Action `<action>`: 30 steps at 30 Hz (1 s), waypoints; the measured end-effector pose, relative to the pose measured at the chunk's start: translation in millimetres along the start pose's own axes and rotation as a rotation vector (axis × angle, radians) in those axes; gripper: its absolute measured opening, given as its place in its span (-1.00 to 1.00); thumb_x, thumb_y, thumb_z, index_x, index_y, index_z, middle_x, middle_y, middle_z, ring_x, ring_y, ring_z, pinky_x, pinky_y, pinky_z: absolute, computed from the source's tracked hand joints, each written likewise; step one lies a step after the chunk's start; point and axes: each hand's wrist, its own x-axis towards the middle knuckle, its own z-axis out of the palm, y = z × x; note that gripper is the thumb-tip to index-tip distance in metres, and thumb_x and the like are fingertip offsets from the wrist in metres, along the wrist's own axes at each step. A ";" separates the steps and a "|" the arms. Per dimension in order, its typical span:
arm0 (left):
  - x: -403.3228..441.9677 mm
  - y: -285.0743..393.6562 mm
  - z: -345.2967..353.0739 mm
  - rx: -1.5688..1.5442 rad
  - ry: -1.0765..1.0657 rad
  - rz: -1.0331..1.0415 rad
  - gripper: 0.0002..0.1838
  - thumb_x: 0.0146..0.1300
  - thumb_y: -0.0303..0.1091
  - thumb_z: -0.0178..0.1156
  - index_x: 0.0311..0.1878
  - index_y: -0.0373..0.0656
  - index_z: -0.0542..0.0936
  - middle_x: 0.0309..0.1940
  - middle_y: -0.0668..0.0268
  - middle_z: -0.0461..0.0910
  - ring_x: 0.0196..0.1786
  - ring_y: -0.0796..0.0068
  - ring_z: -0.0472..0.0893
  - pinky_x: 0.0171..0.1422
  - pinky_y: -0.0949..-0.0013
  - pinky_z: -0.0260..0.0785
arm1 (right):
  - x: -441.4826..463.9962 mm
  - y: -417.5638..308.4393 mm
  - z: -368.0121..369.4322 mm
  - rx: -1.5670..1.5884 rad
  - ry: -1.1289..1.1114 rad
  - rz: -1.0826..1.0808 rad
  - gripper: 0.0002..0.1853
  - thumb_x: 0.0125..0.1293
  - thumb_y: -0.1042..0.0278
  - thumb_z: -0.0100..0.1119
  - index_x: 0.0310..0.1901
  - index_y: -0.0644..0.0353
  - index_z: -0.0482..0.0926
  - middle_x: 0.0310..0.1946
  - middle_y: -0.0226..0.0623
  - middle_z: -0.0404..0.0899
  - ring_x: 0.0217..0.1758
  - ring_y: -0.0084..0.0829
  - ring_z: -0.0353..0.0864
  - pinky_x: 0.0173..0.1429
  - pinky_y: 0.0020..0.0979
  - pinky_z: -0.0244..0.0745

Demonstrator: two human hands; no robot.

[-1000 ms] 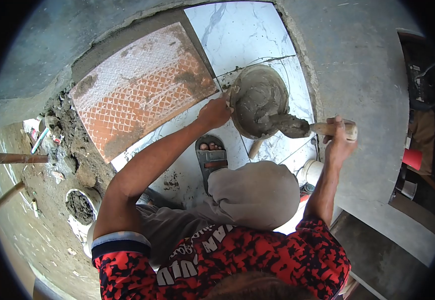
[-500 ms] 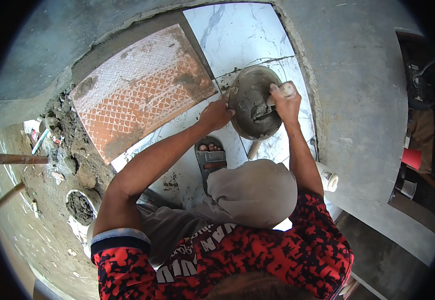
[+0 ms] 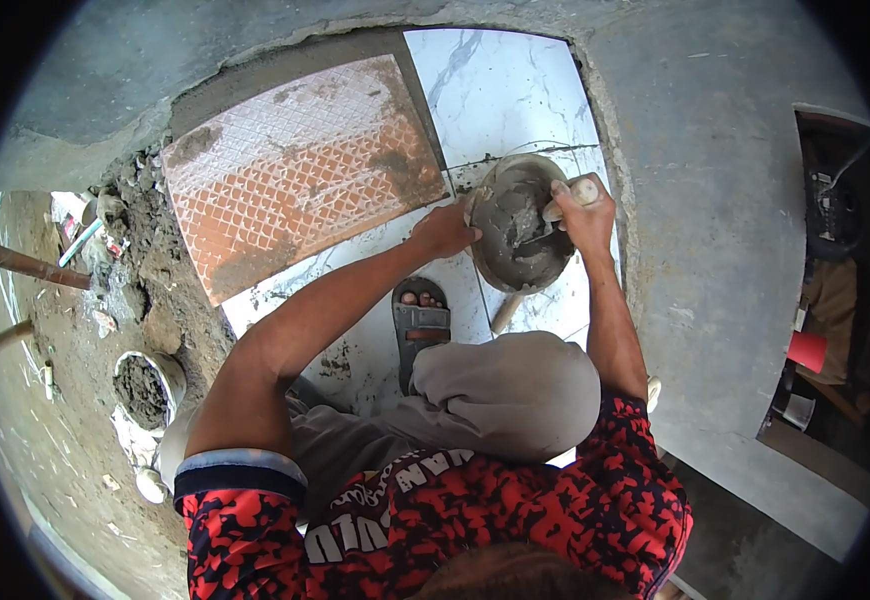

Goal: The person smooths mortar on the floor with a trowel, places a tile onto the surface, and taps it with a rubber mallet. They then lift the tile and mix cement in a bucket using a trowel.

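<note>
My right hand [image 3: 589, 218] is closed around the pale handle of a trowel [image 3: 582, 190], whose blade sits in wet grey mortar [image 3: 517, 215]. The mortar lies in a round bucket [image 3: 496, 277] standing on the white marbled tiles [image 3: 500, 95]. At the bucket's left rim, my left hand [image 3: 445, 230] grips the edge, its thumb on the near side; the other fingers are partly hidden. Close to the left hand lies an orange-backed tile [image 3: 300, 180], its ridged underside up and smeared with mortar. A wooden handle [image 3: 506, 313] pokes out below the bucket; its other end is hidden.
My sandalled foot [image 3: 421, 318] rests on the tiles near the bucket. To the left are rubble [image 3: 140, 250] and a white pail [image 3: 167, 385] holding dark mix. A grey wall [image 3: 705, 200] rises on the right, with a red cup [image 3: 806, 351] in an opening beyond.
The view has shifted slightly, so the tiles and bucket appear lower. The trowel has moved a little within the mortar. My left hand stays on the bucket's rim.
</note>
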 end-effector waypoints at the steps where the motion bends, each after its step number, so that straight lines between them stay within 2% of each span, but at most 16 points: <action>1: -2.0 3.9 -2.2 -0.002 -0.003 -0.005 -0.35 0.18 -0.16 0.24 0.20 -0.35 0.25 -0.38 0.10 0.64 -0.44 0.33 0.63 -0.29 0.27 0.47 | -5.5 0.1 -3.6 0.000 0.040 -0.035 -0.77 0.14 0.28 0.37 -0.39 0.24 0.54 -0.59 -0.40 0.56 -0.59 -0.67 0.47 -0.56 -0.54 0.39; 3: -5.0 10.7 -9.1 0.007 -0.092 -0.091 -0.23 0.16 -0.06 0.20 0.36 -0.22 0.20 -0.12 0.00 0.63 0.04 0.02 0.59 0.11 0.06 0.40 | -12.4 1.0 -12.2 0.034 0.064 -0.034 -0.77 0.14 0.29 0.38 -0.39 0.24 0.54 -0.59 -0.40 0.56 -0.59 -0.67 0.47 -0.56 -0.54 0.40; 10: -6.6 16.2 -14.5 0.014 -0.124 -0.123 -0.27 0.15 -0.09 0.21 0.33 -0.23 0.25 -0.15 0.03 0.65 0.01 0.05 0.61 0.10 0.08 0.41 | -48.1 -43.1 -69.8 0.030 0.184 -0.083 -0.77 0.14 0.30 0.40 -0.36 0.24 0.54 -0.54 -0.37 0.58 -0.57 -0.65 0.49 -0.56 -0.56 0.40; 12: 0.0 1.7 -6.9 -0.035 -0.065 -0.011 -0.39 0.16 -0.13 0.25 0.15 -0.30 0.31 -0.37 0.13 0.64 -0.39 0.32 0.63 -0.25 0.25 0.45 | -53.7 -48.7 -87.0 0.024 0.240 -0.092 -0.77 0.14 0.31 0.40 -0.35 0.24 0.54 -0.51 -0.34 0.60 -0.55 -0.63 0.51 -0.53 -0.55 0.42; 14: 0.4 2.8 -7.6 -0.025 -0.065 -0.010 -0.39 0.16 -0.12 0.25 0.15 -0.30 0.31 -0.36 0.12 0.64 -0.39 0.32 0.63 -0.24 0.25 0.45 | -54.6 -47.6 -97.8 -0.037 0.236 -0.272 -0.78 0.12 0.34 0.41 -0.34 0.24 0.55 -0.45 -0.30 0.64 -0.49 -0.59 0.55 -0.43 -0.53 0.47; 15: -0.4 2.7 -7.8 -0.014 -0.058 -0.016 -0.39 0.16 -0.11 0.25 0.15 -0.29 0.31 -0.35 0.12 0.64 -0.38 0.32 0.63 -0.24 0.24 0.44 | -52.1 -42.9 -100.0 -0.105 0.203 -0.308 -0.81 0.11 0.42 0.39 -0.33 0.24 0.55 -0.39 -0.27 0.66 -0.41 -0.56 0.58 -0.31 -0.51 0.51; 16: -1.6 4.0 -8.6 -0.016 -0.062 -0.019 -0.39 0.16 -0.11 0.25 0.15 -0.29 0.31 -0.35 0.12 0.64 -0.38 0.32 0.63 -0.24 0.24 0.44 | -50.0 -39.8 -96.8 -0.107 0.200 -0.304 -0.81 0.11 0.42 0.39 -0.33 0.24 0.55 -0.39 -0.27 0.66 -0.41 -0.56 0.58 -0.31 -0.51 0.51; 19: -4.1 7.2 -9.2 -0.013 -0.064 -0.046 -0.39 0.15 -0.11 0.25 0.15 -0.29 0.32 -0.34 0.11 0.64 -0.37 0.30 0.64 -0.23 0.24 0.45 | -33.0 -17.4 -80.9 -0.209 -0.156 -0.477 -0.83 0.04 0.59 0.33 -0.32 0.23 0.55 -0.35 -0.31 0.65 -0.33 -0.56 0.60 -0.21 -0.46 0.52; 20: -4.7 6.6 -7.1 0.028 -0.024 -0.017 -0.39 0.15 -0.12 0.25 0.15 -0.29 0.32 -0.34 0.11 0.64 -0.36 0.30 0.64 -0.22 0.24 0.45 | -26.6 -1.2 -74.1 -0.207 -0.160 -0.478 -0.83 0.04 0.59 0.33 -0.32 0.23 0.55 -0.35 -0.31 0.65 -0.33 -0.56 0.60 -0.21 -0.46 0.52; 22: -4.1 4.2 -3.3 0.070 0.022 0.011 -0.39 0.15 -0.12 0.26 0.15 -0.29 0.33 -0.33 0.11 0.64 -0.35 0.30 0.65 -0.22 0.24 0.46 | -17.3 27.2 -62.3 -0.124 -0.308 -0.499 -0.81 0.01 0.61 0.33 -0.32 0.22 0.54 -0.33 -0.32 0.64 -0.30 -0.54 0.61 -0.19 -0.46 0.51; 23: -3.1 3.4 -1.8 0.063 0.032 0.024 -0.37 0.14 -0.12 0.25 0.17 -0.30 0.31 -0.33 0.10 0.64 -0.34 0.26 0.65 -0.19 0.22 0.46 | -15.7 35.3 -59.8 -0.123 -0.310 -0.504 -0.81 0.01 0.61 0.33 -0.32 0.22 0.54 -0.33 -0.32 0.64 -0.30 -0.54 0.61 -0.19 -0.46 0.51; 25: -3.4 3.7 -0.7 0.058 0.033 0.043 -0.35 0.14 -0.13 0.25 0.20 -0.31 0.30 -0.33 0.08 0.64 -0.34 0.23 0.66 -0.17 0.20 0.46 | -19.9 48.1 -59.9 -0.010 -0.399 -0.340 -0.81 0.00 0.61 0.32 -0.33 0.22 0.53 -0.33 -0.30 0.63 -0.29 -0.51 0.61 -0.17 -0.44 0.51; 27: -0.2 7.5 -7.3 -0.016 -0.076 -0.038 -0.28 0.13 -0.15 0.23 0.28 -0.35 0.24 -0.32 0.05 0.65 -0.34 0.15 0.66 -0.12 0.16 0.46 | -20.7 54.9 -56.6 -0.054 -0.496 -0.421 -0.80 0.02 0.57 0.33 -0.31 0.21 0.53 -0.31 -0.33 0.63 -0.25 -0.46 0.61 -0.12 -0.44 0.49; 29: -2.4 7.7 -4.9 -0.013 -0.064 -0.028 -0.25 0.13 -0.15 0.22 0.30 -0.38 0.22 -0.33 0.04 0.65 -0.36 0.14 0.66 -0.11 0.14 0.45 | -23.1 51.1 -57.2 -0.089 -0.523 -0.424 -0.78 0.02 0.53 0.36 -0.28 0.20 0.54 -0.29 -0.34 0.63 -0.21 -0.43 0.61 -0.09 -0.44 0.48; 30: -2.2 7.8 -6.1 -0.009 -0.049 -0.025 -0.23 0.13 -0.15 0.21 0.31 -0.40 0.19 -0.33 0.04 0.65 -0.38 0.12 0.66 -0.10 0.12 0.45 | -21.3 47.4 -57.9 -0.129 -0.549 -0.325 -0.74 0.05 0.44 0.39 -0.21 0.18 0.55 -0.21 -0.31 0.62 -0.15 -0.40 0.60 -0.02 -0.43 0.47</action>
